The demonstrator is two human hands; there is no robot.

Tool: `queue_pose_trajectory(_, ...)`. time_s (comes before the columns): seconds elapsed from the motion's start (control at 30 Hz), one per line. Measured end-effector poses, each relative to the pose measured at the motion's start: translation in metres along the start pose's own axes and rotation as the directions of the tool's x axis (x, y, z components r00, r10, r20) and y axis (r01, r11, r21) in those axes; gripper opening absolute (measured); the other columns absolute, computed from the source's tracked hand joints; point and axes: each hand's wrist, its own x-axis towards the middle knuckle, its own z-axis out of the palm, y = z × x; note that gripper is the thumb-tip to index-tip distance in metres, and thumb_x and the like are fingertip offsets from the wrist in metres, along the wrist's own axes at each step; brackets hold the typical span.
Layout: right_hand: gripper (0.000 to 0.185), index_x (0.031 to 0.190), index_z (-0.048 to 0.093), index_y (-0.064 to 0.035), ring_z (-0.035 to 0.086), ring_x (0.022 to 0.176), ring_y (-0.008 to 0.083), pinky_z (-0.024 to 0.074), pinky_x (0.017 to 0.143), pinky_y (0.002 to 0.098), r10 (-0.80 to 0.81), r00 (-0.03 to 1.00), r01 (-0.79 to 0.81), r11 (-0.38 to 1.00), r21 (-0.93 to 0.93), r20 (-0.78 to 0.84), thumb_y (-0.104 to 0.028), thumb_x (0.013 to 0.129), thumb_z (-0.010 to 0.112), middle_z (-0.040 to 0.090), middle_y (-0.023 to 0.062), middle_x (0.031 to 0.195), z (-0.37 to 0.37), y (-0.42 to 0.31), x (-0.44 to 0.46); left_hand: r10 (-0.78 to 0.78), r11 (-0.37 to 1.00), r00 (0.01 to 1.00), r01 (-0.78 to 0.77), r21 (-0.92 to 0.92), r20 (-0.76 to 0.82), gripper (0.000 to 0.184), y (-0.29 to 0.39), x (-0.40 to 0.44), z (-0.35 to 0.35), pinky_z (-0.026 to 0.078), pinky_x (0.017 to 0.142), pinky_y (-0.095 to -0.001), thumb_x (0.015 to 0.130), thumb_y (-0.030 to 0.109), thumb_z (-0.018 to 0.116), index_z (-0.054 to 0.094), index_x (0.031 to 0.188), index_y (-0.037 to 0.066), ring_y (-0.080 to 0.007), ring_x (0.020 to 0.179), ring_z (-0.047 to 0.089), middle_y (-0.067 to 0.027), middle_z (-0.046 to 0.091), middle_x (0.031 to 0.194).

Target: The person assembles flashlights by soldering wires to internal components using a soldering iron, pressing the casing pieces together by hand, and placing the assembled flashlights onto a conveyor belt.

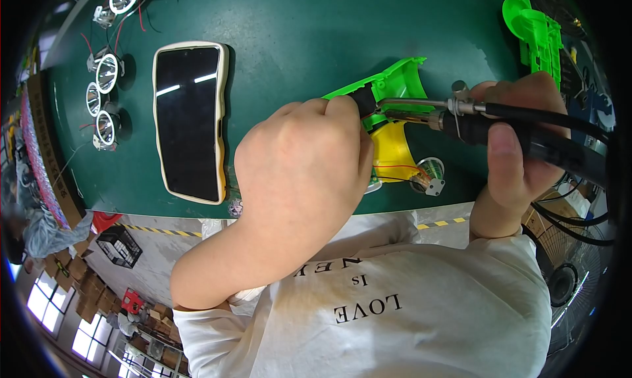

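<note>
My left hand (pixel 303 161) is closed over the near side of a green plastic shell (pixel 401 78), its fingertips hidden beneath the hand. Inside the shell is a dark block (pixel 363 99) with a thin red wire close by. In my right hand (pixel 526 128) is a soldering iron (pixel 477 120) with a metal feed tube (pixel 415 103) clamped along it. Its tip points left and meets the shell's interior beside my left fingers; contact is too small to judge. Below lies a yellow plastic piece (pixel 393 151), and a lamp reflector (pixel 431 171) with wires sits beside it.
A phone (pixel 187 121) in a pale case lies on the green work surface (pixel 283 23). Several wired lamp reflectors (pixel 107 73) stand at the left. More green plastic parts (pixel 536 32) lie at the far right. Black cables (pixel 573 213) hang near my right arm.
</note>
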Motion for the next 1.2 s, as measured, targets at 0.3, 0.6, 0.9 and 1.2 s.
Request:
queue_pose_trajectory(0.3, 0.023, 0.081, 0.047, 0.009, 0.045, 0.055, 0.0151, 0.0436, 0.054, 0.0303, 0.013, 0.989, -0.007, 0.999, 0.043, -0.146, -0.012, 0.074, 0.052, 0.044, 0.0107, 0.07, 0.004, 0.002, -0.003, -0.057, 0.998, 0.997, 0.057, 0.007, 0.049, 0.007, 0.001, 0.001, -0.002, 0.041, 0.045, -0.0321, 0.065, 0.012, 0.062, 0.058, 0.067, 0.007, -0.0231, 0.048, 0.053, -0.0072, 0.054, 0.056)
queue_pose_trajectory(0.6, 0.022, 0.084, 0.047, 0.009, 0.032, 0.039, 0.0067, 0.0397, 0.047, 0.0251, 0.219, 0.839, -0.238, 0.971, 0.024, -0.499, -0.012, 0.079, 0.039, 0.044, 0.0074, 0.057, -0.004, -0.003, 0.003, -0.063, 0.998, 0.996, 0.061, 0.021, 0.059, 0.007, -0.001, 0.003, -0.003, 0.041, 0.045, -0.0316, 0.064, 0.012, 0.063, 0.059, 0.067, 0.007, -0.0219, 0.048, 0.053, -0.0062, 0.053, 0.056)
queue_pose_trajectory(0.9, 0.02, 0.083, 0.047, 0.0079, 0.035, 0.046, 0.0086, 0.0371, 0.048, 0.0227, 0.209, 0.843, -0.192, 0.978, 0.086, -0.496, -0.011, 0.079, 0.04, 0.045, 0.0078, 0.066, -0.006, 0.0, 0.002, -0.051, 0.997, 0.996, 0.056, -0.061, 0.074, 0.008, -0.006, 0.002, -0.003, 0.037, 0.044, -0.0318, 0.065, 0.011, 0.063, 0.059, 0.069, 0.006, -0.0202, 0.047, 0.048, -0.0053, 0.047, 0.053)
queue_pose_trajectory(1.2, 0.019, 0.081, 0.047, 0.0067, 0.033, 0.043, 0.0063, 0.0315, 0.044, 0.0198, 0.241, 0.788, -0.254, 0.966, 0.057, -0.567, -0.01, 0.077, 0.039, 0.045, 0.0068, 0.064, -0.002, -0.001, 0.006, -0.001, 0.996, 0.998, 0.007, -0.094, 0.061, 0.006, -0.011, -0.001, -0.003, 0.038, 0.045, -0.032, 0.068, 0.008, 0.061, 0.058, 0.072, 0.004, -0.0202, 0.049, 0.049, -0.0063, 0.049, 0.056)
